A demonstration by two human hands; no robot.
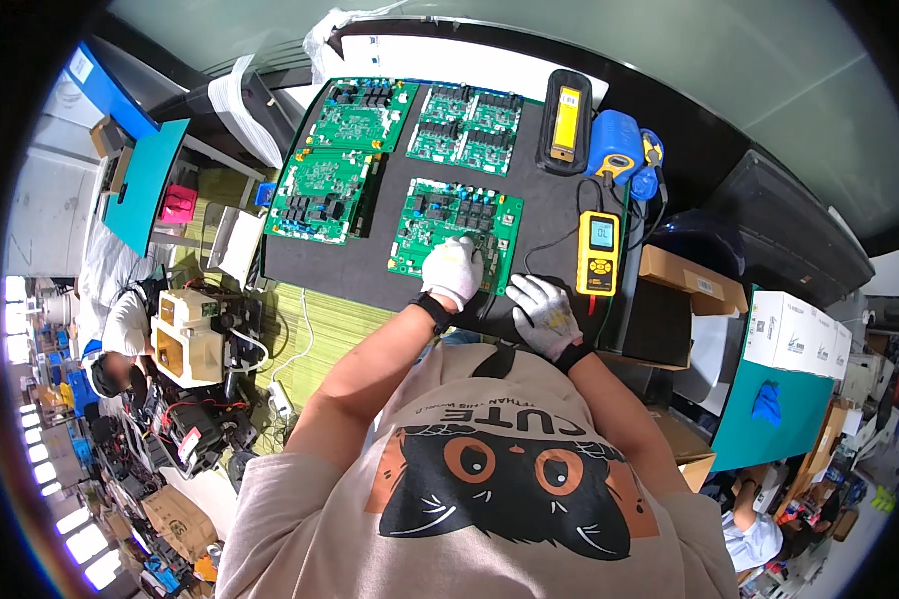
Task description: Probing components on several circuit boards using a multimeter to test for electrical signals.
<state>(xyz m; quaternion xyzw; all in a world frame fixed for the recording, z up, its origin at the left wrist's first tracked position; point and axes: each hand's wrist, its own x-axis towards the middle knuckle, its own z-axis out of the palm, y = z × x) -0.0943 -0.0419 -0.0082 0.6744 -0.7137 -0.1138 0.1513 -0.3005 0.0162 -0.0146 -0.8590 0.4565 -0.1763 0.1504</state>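
Note:
A green circuit board [420, 228] with black, white and blue components lies on the dark mat in front of me. My left hand [453, 272], in a white glove, rests over the board's near middle with its fingers bent together. Whatever its fingertips hold, if anything, is too small to make out. Beside the board's near right corner, my gloved right hand [546, 317] lies at the mat's near edge, fingers stretched and apart, holding nothing visible. A yellow handheld meter [598, 270] with a lit display lies to the right of that hand, dark leads about it.
Larger green boards [325, 185] lie at the mat's left; a panel of small boards [465, 128] lies farther back. A yellow device in a black case [566, 125] and a blue tool holder [614, 148] stand back right. Cardboard boxes [691, 275] flank the mat's right side.

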